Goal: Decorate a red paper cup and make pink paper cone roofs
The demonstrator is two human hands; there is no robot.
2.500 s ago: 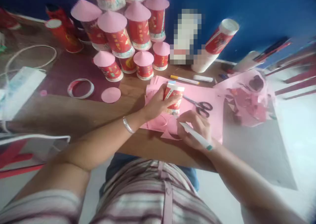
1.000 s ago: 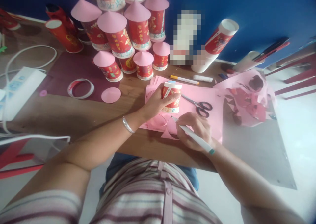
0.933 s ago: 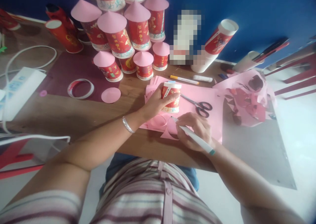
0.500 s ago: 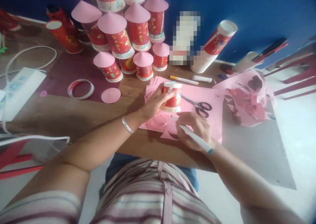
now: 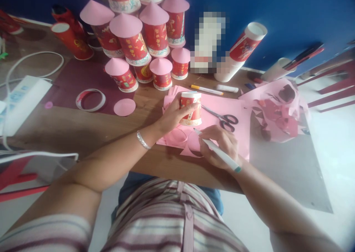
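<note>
Where a blue wall (image 5: 291, 15) rises, a wooden table (image 5: 94, 133) runs its back edge along it. Red cups with pink cone tops (image 5: 135, 48) stand by that back edge, left of centre, in several rows. Pink sheets (image 5: 222, 104) lie stacked near the middle of the front edge, with crumpled pink scraps (image 5: 285, 120) to their right, toward the table's right end.

The left hand (image 5: 173, 115) is curled partway closed around a red cup, its thumb laid across the front; the fingers behind are hidden. The right hand (image 5: 220, 143) is folded in a writing grip on a white marker, just in from the front edge.

Held upright, the red cup (image 5: 195, 116) sits above the left part of the stack; whether its base touches paper cannot be told. A tape ring (image 5: 95, 108) lies toward the table's left side. Scissors (image 5: 220, 117) rest on the sheets, right of the cup. A pink disc (image 5: 124, 107) lies between ring and stack. The white marker (image 5: 222, 154) slants with its tip near the cup's base, contact unclear.
</note>
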